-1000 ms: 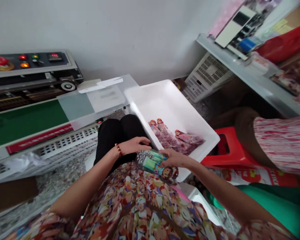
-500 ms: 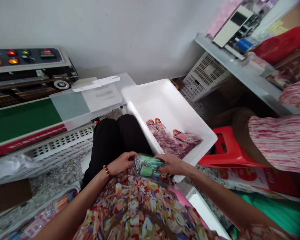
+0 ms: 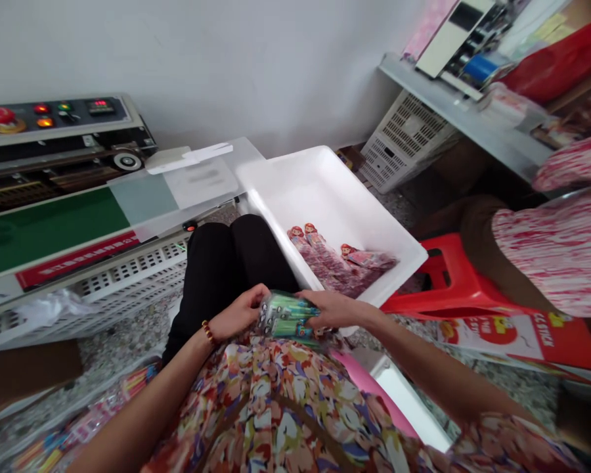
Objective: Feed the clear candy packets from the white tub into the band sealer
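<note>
A clear plastic packet of green and blue sticks [image 3: 288,316] lies across my lap, held between both hands. My left hand [image 3: 241,312], with a beaded bracelet at the wrist, pinches its left end. On the right end, my right hand [image 3: 332,309] has its fingers wrapped over the packet. Just beyond the hands stands a white foam box [image 3: 320,187]. Inside its near part lie several pink packets [image 3: 332,269] topped with red-haired cartoon figures.
At the left is a machine with a control panel [image 3: 59,118] and a green belt [image 3: 54,226]. A red stool [image 3: 448,276] and a seated person in pink and white are at the right. Behind them stand a grey table [image 3: 438,98] and a white crate [image 3: 404,138].
The camera view has shifted slightly, showing more of the control panel and the red printed carton. Both hands still hold the green packet, and the pink packets lie as before.
</note>
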The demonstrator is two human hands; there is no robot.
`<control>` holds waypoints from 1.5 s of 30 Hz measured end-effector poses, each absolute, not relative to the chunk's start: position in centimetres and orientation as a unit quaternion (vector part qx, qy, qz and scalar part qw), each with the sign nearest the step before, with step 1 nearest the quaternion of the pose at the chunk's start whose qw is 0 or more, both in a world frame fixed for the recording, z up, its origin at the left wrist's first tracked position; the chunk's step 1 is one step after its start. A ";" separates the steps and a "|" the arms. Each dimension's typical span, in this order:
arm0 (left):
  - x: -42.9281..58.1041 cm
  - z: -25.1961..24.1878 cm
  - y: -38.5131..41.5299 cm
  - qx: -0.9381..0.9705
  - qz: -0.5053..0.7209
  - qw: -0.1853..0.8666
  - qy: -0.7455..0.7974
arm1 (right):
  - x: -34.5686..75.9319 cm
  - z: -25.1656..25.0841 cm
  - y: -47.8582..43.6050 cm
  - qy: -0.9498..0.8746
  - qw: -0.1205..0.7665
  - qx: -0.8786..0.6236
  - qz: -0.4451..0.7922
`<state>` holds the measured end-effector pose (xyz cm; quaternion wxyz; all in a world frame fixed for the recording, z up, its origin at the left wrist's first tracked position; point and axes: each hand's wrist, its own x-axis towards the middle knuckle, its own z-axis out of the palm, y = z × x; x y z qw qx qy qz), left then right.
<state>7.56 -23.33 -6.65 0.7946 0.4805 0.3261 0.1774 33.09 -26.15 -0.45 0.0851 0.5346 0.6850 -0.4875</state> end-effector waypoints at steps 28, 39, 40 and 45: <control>4.9 -6.9 -26.7 0.347 0.318 0.764 0.441 | 31.2 -2.9 -28.0 0.486 -0.111 0.558 -0.664; 3.9 -7.9 -26.8 0.354 0.383 0.705 0.479 | 29.9 -4.6 -26.7 0.412 -0.174 0.534 -0.718; 3.9 -8.1 -26.8 0.364 0.369 0.707 0.481 | 30.0 -4.6 -27.0 0.394 -0.185 0.533 -0.726; 4.5 -8.2 -26.3 0.468 0.221 0.733 0.440 | 30.2 -4.6 -28.8 0.291 -0.258 0.539 -0.747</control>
